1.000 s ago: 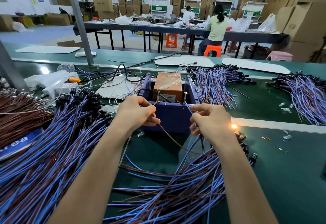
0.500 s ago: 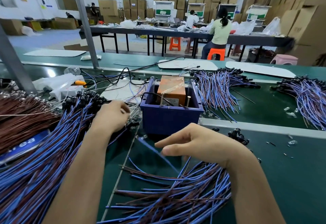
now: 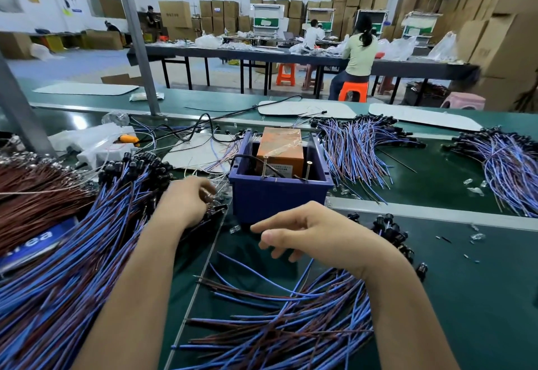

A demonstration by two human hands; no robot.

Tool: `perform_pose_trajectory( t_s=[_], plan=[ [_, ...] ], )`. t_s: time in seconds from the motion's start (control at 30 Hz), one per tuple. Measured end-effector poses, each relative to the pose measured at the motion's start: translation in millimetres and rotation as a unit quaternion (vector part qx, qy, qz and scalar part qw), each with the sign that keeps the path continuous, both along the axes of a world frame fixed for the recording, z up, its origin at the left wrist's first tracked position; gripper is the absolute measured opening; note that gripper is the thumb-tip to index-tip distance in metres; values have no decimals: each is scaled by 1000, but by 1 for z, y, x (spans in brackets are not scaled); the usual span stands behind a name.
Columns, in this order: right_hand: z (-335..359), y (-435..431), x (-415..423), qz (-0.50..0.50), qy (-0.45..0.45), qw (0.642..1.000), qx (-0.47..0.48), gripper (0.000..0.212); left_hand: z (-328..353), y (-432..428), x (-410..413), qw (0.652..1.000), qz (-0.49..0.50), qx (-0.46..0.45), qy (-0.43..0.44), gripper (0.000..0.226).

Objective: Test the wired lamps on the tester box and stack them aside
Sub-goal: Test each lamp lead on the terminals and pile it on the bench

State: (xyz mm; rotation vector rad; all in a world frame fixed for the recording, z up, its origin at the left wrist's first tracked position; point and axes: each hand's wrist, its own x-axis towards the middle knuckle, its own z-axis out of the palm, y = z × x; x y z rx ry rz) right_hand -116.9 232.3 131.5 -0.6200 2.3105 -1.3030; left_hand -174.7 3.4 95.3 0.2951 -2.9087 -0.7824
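Blue tester box (image 3: 279, 199) holds an orange block (image 3: 281, 150) and two upright screws (image 3: 307, 170). Left hand (image 3: 186, 201) curls into the lamp pile (image 3: 87, 241), grip unclear. Right hand (image 3: 317, 233) hovers loose-fingered, empty.

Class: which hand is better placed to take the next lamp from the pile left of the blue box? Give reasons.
Left. The left hand is among that pile's black lamp heads beside the box; the right hand hovers open over the front pile.
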Motion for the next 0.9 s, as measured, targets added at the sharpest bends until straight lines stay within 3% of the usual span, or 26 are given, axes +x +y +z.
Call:
perform_pose_trajectory(
  t_s=[0.1, 0.2, 0.3, 0.4, 0.53, 0.67, 0.77, 0.9],
  plan=[
    [-3, -5, -3, -63, -3, 997, -49, 19, 28, 12, 14, 990, -48, 94, 88, 31],
    [-4, -9, -3, -51, -19, 995, -79, 18, 51, 42, 34, 947, -160, 243, 135, 34],
    [-2, -10, -3, -48, -55, 982, -176, 20, 56, 73, 45, 911, -220, 313, 152, 35],
    [2, -3, -7, -97, -65, 956, -270, 24, 51, 90, 46, 911, -215, 323, 142, 35],
    [2, 24, -18, -266, 7, 919, -292, 23, 46, 91, 50, 899, -246, 360, -26, 33],
    [1, 58, -23, -409, -6, 828, -385, 22, 49, 80, 48, 913, -271, 299, -53, 16],
    [3, 74, -20, -410, -37, 796, -444, 23, 49, 82, 49, 918, -272, 285, -48, 18],
    [7, 68, -16, -355, -52, 812, -460, 59, 40, 102, 49, 905, -276, 320, -56, 49]
  ],
)
